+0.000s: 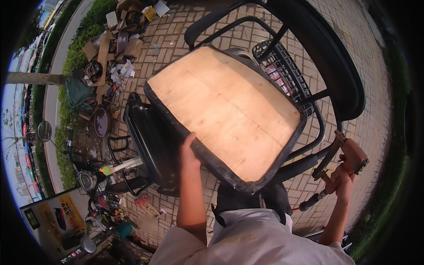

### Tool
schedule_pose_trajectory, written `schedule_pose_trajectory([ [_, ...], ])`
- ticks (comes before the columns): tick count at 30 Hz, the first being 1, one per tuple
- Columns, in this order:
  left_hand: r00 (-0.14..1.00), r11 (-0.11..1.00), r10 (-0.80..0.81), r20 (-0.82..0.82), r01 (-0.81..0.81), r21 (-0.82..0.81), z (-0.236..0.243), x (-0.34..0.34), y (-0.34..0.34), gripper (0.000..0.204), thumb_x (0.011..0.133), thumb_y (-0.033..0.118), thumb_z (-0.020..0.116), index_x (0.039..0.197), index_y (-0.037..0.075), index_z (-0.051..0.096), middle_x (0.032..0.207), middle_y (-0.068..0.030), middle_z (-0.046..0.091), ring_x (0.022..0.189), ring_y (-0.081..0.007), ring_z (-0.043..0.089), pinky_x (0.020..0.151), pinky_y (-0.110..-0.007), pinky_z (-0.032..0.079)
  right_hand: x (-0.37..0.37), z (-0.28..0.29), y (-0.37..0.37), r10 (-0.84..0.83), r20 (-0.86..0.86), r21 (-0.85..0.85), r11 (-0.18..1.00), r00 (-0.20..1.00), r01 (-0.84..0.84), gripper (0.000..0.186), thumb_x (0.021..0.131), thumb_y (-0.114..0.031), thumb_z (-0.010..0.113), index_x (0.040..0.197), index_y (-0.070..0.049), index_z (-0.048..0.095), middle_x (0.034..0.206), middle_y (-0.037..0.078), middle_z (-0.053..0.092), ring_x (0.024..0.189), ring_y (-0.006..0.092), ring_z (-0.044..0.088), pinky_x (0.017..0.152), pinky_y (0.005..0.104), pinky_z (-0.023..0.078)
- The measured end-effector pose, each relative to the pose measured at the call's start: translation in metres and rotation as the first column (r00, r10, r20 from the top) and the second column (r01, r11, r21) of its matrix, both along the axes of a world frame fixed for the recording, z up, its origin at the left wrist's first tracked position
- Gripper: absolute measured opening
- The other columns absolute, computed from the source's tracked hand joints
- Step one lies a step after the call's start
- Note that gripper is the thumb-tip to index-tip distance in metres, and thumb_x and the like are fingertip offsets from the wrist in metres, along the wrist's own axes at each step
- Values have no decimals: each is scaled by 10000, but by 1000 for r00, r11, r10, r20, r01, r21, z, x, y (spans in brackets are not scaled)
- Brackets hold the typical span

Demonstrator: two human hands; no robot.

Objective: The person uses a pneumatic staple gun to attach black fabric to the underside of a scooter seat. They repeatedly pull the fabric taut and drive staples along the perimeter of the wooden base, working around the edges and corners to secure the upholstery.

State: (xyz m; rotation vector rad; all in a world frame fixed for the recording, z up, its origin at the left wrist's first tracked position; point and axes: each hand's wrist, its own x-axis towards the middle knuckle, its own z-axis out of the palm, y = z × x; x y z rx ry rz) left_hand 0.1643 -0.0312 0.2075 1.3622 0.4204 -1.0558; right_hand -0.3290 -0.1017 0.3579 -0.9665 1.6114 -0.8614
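My left hand [190, 154] grips the near left edge of a seat cushion [225, 108] turned upside down, its bare plywood base facing up and black cover wrapped around the rim. The cushion is held tilted above a black vehicle seat frame [318, 48]. My right hand [342, 181] holds a brown pneumatic staple gun [349, 157] by its handle, off the cushion's right corner, with a hose fitting trailing down to the left.
A black wire basket [282, 75] sits behind the cushion. Another black seat [145, 141] stands at the left. A scooter with mirrors [44, 130] is parked lower left. Cardboard and scrap [110, 53] lie piled on the brick paving at upper left.
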Motion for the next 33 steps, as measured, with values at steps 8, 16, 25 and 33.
schedule_pose_trajectory([
  [8,982,989,150,117,-149,-20,-1,-50,5,296,826,306,782,959,91,627,906,-53,623,826,-239,633,739,-396,558,-14,23,-30,44,4,-44,998,999,-44,192,837,-67,586,1010,15,578,654,49,555,553,149,550,534,286,447],
  [16,986,986,165,-27,-165,-14,71,-113,-23,373,897,288,718,1170,51,627,1092,-92,643,1040,-261,614,903,-425,522,-45,29,-38,20,44,-38,999,999,-19,408,823,-18,546,1225,52,532,683,51,555,558,140,544,539,275,447],
  [25,997,999,-18,-69,20,26,145,-112,-28,242,852,281,767,944,107,626,933,-60,638,889,-284,632,886,-499,547,-73,25,-52,44,88,-107,994,995,-34,415,828,-30,571,1235,45,536,691,38,547,537,135,529,517,276,437],
  [33,941,995,95,326,-92,-23,163,-133,15,157,873,199,748,932,97,645,800,-38,605,722,-211,614,660,-384,532,-92,25,-50,40,230,-126,992,972,-11,381,844,-45,598,1215,29,551,697,42,526,554,144,526,525,288,439],
])
